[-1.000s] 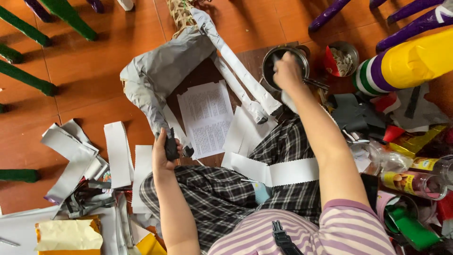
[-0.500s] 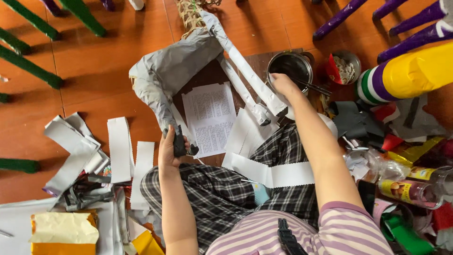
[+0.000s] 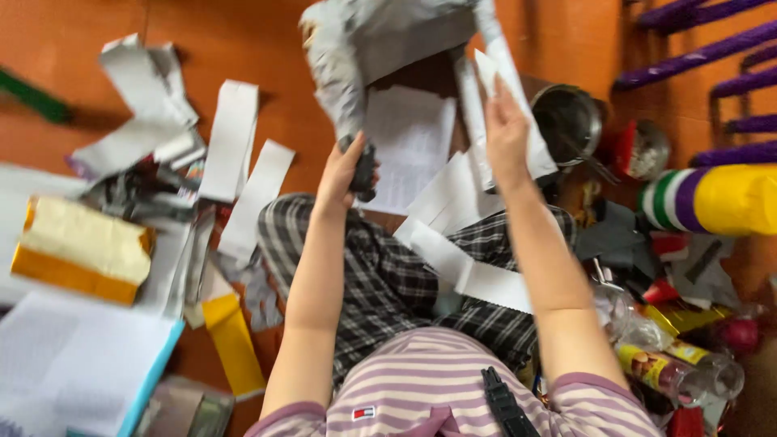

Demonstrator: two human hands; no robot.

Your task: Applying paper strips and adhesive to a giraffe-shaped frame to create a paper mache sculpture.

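Left hand (image 3: 338, 171), centre of frame, was closed round a small dark tool (image 3: 363, 168), fingers wrapped tight on its grip; what kind of tool, can't tell, pic too blurred. Right hand (image 3: 506, 133), just right of it & a bit higher, pinched a white paper strip (image 3: 503, 65) between thumb & fingers, strip running up toward top edge of frame. Between the 2 hands & slightly above lay a printed white sheet (image 3: 409, 142) on the orange floor (image 3: 210, 32). Top centre, a crumpled grey paper-covered piece (image 3: 372, 36) hung over that sheet, its lower end reaching down to the tool. More white strips (image 3: 453, 259) lay across the person's checked trousers (image 3: 380, 283), lower centre. Upper left of frame: loose white paper strips (image 3: 235, 137) scattered on floor. Left edge: a yellow & orange block (image 3: 77, 251), w/ a white pad (image 3: 73, 364) below it at lower left. Right of the right hand stood a metal pot (image 3: 571, 121), & further right a roll striped green, white, purple & yellow (image 3: 712, 198). Lower right: heap of mixed clutter incl. a clear plastic bottle (image 3: 672, 372).
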